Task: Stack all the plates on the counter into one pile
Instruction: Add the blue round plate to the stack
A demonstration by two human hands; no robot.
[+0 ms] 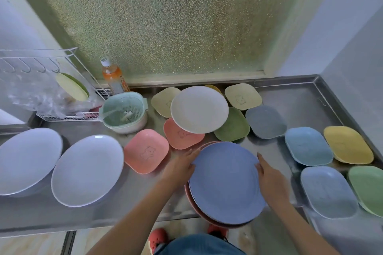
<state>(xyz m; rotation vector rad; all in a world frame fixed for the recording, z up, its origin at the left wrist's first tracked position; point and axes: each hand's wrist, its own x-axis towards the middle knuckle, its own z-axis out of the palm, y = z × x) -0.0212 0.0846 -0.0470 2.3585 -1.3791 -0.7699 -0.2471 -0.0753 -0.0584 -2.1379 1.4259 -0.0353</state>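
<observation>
A round blue plate (226, 182) lies on top of a pink plate (204, 216) at the counter's front edge, overhanging it. My left hand (180, 166) holds the pile's left rim and my right hand (269, 176) holds its right rim. A round white plate (199, 108) rests tilted on smaller dishes behind. Two large white oval plates (87, 170) (27, 159) lie at the left. Several small square dishes are spread around: pink (146, 150) (182, 135), beige (242, 95), green (233, 125), grey-blue (266, 121), light blue (307, 146), yellow (347, 144).
The steel counter (300, 101) has a raised rim at back and right. A mint strainer bowl (124, 112), an orange drink bottle (114, 76) and a wire rack (68, 117) with plastic bags stand at the back left. More dishes, blue (327, 191) and green (369, 187), sit at the right.
</observation>
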